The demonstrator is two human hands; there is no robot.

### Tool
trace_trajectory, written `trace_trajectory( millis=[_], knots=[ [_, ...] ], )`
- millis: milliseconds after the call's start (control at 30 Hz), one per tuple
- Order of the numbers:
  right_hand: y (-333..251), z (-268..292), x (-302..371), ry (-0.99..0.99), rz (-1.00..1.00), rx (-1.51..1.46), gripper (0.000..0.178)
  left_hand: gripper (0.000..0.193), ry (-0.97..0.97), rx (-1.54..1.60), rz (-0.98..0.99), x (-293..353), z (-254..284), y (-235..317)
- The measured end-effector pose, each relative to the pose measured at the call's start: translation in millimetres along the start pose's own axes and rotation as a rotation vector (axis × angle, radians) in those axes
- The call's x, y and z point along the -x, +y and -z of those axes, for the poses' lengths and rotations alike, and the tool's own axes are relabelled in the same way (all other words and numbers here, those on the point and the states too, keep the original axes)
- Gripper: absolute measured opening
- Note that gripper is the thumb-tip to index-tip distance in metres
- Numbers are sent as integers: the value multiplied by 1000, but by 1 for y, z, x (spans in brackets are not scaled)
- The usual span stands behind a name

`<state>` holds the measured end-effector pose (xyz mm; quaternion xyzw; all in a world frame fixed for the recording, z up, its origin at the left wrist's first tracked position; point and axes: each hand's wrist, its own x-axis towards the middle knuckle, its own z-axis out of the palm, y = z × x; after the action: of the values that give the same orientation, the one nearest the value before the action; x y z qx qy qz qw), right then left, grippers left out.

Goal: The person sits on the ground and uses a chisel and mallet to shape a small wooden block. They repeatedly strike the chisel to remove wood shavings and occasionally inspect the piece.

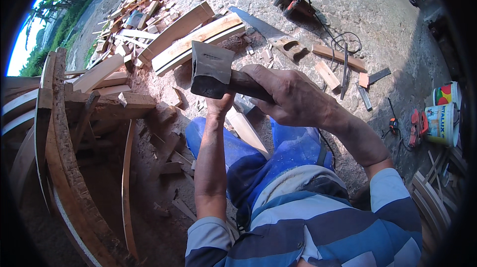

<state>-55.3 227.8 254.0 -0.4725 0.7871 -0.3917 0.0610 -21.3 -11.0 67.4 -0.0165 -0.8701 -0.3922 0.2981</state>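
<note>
Head view shows curved brown timbers [64, 172] at left, a straight pale wooden strip [249, 133] and, over it, a grey-metal, dark-handled hatchet [213, 70] gripped by the right hand [290, 93]; the left hand [220, 105], half hidden behind, grasps I cannot tell what.

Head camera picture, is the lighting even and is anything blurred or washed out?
Head view: uneven light, sky washed out at upper left; head view: ground mostly sunlit, shadowed at right; head view: axe looks fairly sharp, no heavy blur.
</note>
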Motion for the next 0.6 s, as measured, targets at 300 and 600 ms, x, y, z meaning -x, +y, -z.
trace_trajectory(
  millis=[300, 600],
  knots=[
    [11, -19, -22, -362, -59, 496, 35, 26, -69, 89, 164, 8, 9, 11],
    [-15, -5, -31, -32, 147, 294, 40, 30, -3, 377, 213, 5, 11, 17]
  ],
)
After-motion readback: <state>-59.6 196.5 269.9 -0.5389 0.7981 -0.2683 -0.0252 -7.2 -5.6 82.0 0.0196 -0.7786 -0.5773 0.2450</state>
